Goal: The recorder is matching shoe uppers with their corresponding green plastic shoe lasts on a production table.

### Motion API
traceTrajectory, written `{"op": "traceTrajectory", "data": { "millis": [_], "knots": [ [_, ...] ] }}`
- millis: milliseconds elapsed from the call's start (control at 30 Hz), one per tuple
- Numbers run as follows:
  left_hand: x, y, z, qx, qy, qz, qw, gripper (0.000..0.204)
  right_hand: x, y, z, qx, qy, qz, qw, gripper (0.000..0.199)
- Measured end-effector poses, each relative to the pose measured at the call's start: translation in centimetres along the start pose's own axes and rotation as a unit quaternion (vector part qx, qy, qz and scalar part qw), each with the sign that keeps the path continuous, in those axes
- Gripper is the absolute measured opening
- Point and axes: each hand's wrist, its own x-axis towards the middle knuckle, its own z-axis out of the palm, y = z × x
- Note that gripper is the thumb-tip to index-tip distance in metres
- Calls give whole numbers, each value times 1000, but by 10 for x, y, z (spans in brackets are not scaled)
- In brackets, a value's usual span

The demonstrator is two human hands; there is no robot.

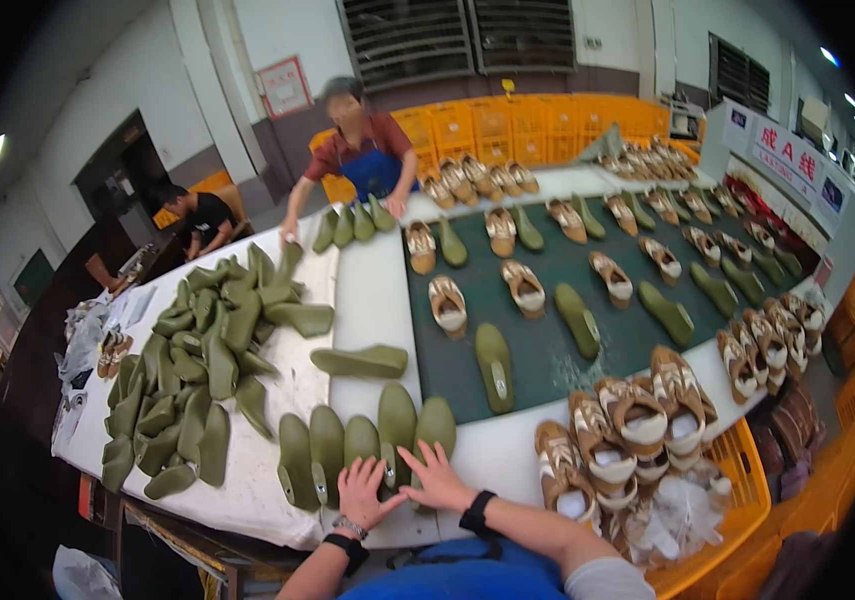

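Several olive-green shoe lasts (326, 445) stand side by side at the table's near edge, toes pointing away from me. My left hand (365, 494) lies with its fingers spread over the heel end of a shorter last (360, 438) in this row. Beside it, my right hand (437, 480) reaches in from the right, fingers stretched and apart, at the heel ends of the taller last (396, 415) and the rightmost last (436, 424). The thumbs come close together between them. Neither hand is wrapped round a last. Another last (359, 361) lies crosswise just beyond the row.
A heap of lasts (222, 350) covers the white table (347, 290) at left. On the green conveyor belt (537, 375) sit brown-and-white shoes (522, 287) and lasts in rows. More shoes (637, 420) are stacked above an orange crate (742, 465) at right. Across the table stands a person (365, 150).
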Motion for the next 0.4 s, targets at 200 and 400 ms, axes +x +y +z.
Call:
{"op": "traceTrajectory", "data": {
  "millis": [200, 400],
  "knots": [
    [-4, 2, -3, -31, 3, -16, 999, 67, 3, 5, -18, 62, -83, 40, 994, 75],
    [-5, -6, 4, -63, 25, -17, 998, 64, 71, -79, -138, -28, 165, -197, 966, 80]
  ]
}}
